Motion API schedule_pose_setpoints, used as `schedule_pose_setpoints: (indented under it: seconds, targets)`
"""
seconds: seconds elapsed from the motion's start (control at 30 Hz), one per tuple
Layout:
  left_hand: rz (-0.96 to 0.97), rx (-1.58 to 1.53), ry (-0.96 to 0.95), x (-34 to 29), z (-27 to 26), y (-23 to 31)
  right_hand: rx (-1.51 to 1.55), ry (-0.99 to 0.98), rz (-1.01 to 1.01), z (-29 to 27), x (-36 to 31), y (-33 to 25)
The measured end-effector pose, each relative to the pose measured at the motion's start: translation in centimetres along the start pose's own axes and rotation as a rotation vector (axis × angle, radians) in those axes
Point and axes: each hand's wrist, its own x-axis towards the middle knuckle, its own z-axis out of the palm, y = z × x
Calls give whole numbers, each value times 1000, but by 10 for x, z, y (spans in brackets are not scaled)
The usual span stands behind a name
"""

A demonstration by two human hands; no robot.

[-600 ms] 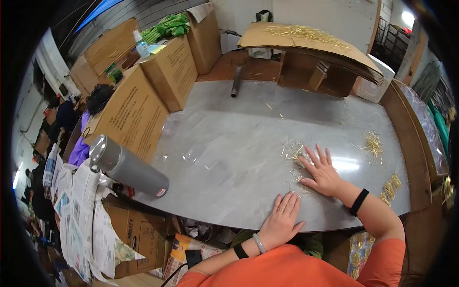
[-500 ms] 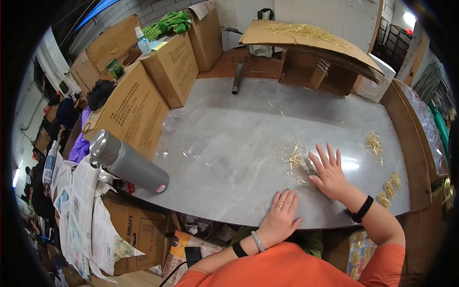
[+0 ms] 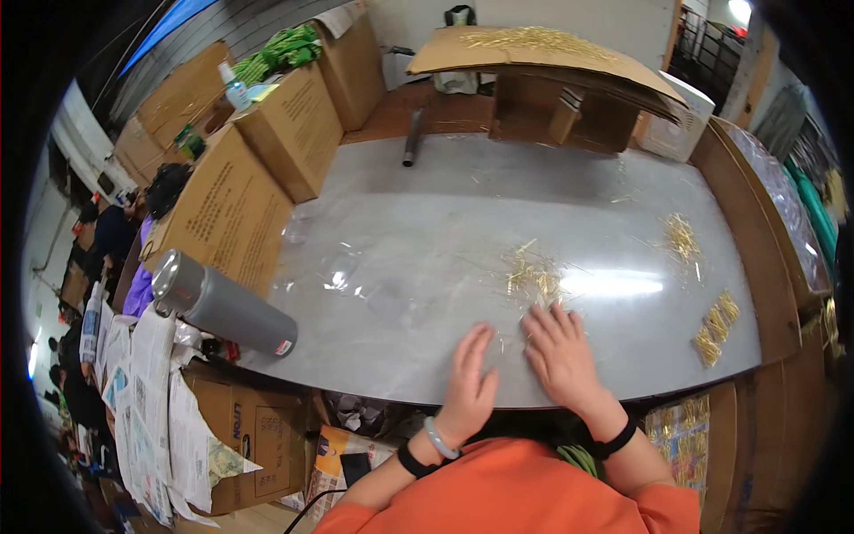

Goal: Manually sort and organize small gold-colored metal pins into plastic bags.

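Loose thin gold-coloured pieces, like wire pins, form a scattered pile [image 3: 534, 274] on the grey tabletop [image 3: 427, 222]. Flat against the table at the pile's near edge lies my right hand [image 3: 562, 358], fingers stretched out, touching a few strands. My left hand [image 3: 468, 387] is just left of it at the near edge, its fingers extended and its thumb apart, gripping nothing. A few stray gold strands lie between the two hands. Farther right is a second loose gold pile [image 3: 680, 238], and nearer to me on that side are neater gold bundles [image 3: 717, 327].
A grey bottle [image 3: 236, 311] leans at the left edge. Clear plastic pieces [image 3: 338, 267] lie left of centre. Tall cartons [image 3: 227, 209] wall off the left side. At the back are a dark tube [image 3: 413, 138] and a cardboard shelf [image 3: 543, 55] with gold strands on top.
My right hand has slid left and toward me, off the middle of the gold pile to its near edge. My left hand has shifted left and turned its fingers forward. The view has shifted slightly.
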Motion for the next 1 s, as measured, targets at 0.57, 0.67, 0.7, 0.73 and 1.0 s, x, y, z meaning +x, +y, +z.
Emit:
schedule_pose_setpoints:
  seconds: [0.57,0.67,0.7,0.73,1.0]
  targets:
    - [122,499,-364,13,-2,-5,267,210,112,-26,-28,13]
    - [127,475,-386,17,-3,4,116,137,63,-30,-36,10]
    - [136,456,-391,19,1,7,162,131,50,-26,-39,8]
    - [144,437,-396,20,7,9,208,125,36,-19,-39,2]
    - [215,676,-365,23,26,16,197,-81,7,-55,2,29]
